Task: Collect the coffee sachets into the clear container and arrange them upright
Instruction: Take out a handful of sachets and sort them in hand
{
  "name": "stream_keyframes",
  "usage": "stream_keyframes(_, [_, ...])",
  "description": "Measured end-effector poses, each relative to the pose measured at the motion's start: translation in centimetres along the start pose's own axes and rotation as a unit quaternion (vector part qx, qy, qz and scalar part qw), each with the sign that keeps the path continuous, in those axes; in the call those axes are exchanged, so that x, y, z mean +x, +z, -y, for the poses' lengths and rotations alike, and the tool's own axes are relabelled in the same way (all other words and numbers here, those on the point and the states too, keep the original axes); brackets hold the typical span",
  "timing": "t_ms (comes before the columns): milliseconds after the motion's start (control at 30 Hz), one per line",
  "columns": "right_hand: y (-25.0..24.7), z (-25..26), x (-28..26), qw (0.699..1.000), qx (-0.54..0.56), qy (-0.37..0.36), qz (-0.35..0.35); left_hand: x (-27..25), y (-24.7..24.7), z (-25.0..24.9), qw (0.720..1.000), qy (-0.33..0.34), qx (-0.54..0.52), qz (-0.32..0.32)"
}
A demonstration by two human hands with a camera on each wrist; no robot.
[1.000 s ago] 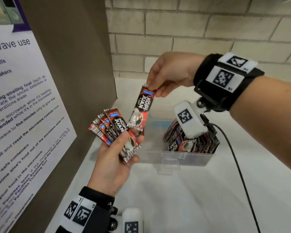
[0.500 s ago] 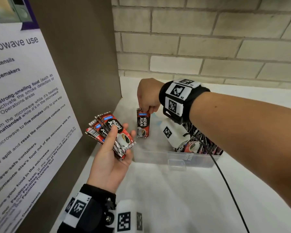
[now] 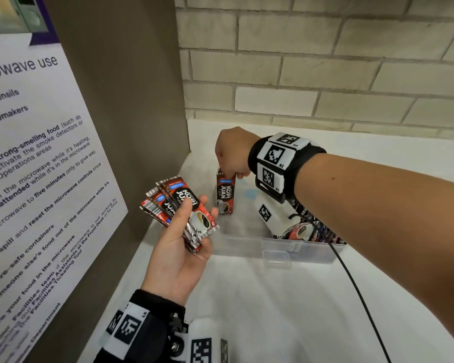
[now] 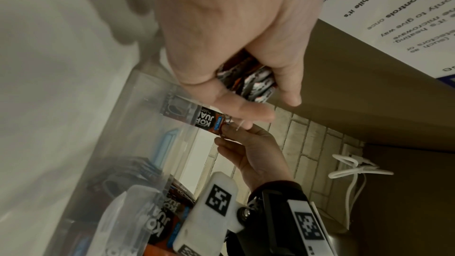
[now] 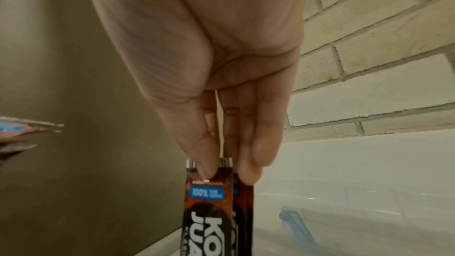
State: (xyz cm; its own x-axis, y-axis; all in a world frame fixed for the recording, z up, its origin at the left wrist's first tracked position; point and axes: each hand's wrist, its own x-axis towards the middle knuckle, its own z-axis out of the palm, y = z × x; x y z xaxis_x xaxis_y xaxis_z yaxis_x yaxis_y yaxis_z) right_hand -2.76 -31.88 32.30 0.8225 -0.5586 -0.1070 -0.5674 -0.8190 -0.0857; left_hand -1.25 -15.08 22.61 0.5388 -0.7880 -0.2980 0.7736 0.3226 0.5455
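My right hand pinches the top edge of a red and black coffee sachet that stands upright at the left end of the clear container. The right wrist view shows the pinched sachet below my thumb and fingers, with more sachet edges right behind it. My left hand is palm up to the left of the container and grips a fanned bundle of sachets under its thumb. Several more sachets stand packed at the container's right end, partly hidden by my right wrist camera.
The container sits on a white counter in a corner. A brown cabinet side with a microwave notice stands close on the left, and a brick wall behind. A black cable runs down from my right wrist.
My right hand has carried one sachet from above the bundle down into the left end of the container, where it stands upright. My left hand has kept its bundle almost still.
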Motion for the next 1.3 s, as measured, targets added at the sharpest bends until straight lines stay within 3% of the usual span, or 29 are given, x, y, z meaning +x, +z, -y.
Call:
stream_keyframes(600, [0.4,-0.8,1.2,0.998,-0.049,-0.008,-0.025,-0.4,0.5,-0.1,1.0,0.004,-0.01,0.003])
stream_keyframes(700, [-0.8,-0.4,0.3,0.999,-0.02,-0.005,-0.026,-0.4,0.5,-0.1,1.0,0.008,-0.008,0.005])
stream_keyframes(800, [-2.3,0.1,-1.6,0.993,0.098,-0.016,-0.059,-0.4,0.5,-0.2,1.0,0.005,0.002,0.003])
stream_keyframes(1000, [-2.0,0.2,-7.8,0.898,0.422,-0.043,-0.118,-0.5,0.7,0.1,0.997,-0.016,0.07,0.027])
stream_keyframes(1300, [3.7,-1.3,-12.1,0.796,0.59,0.016,-0.133,-0.6,0.2,1.1,0.971,-0.028,0.212,0.104])
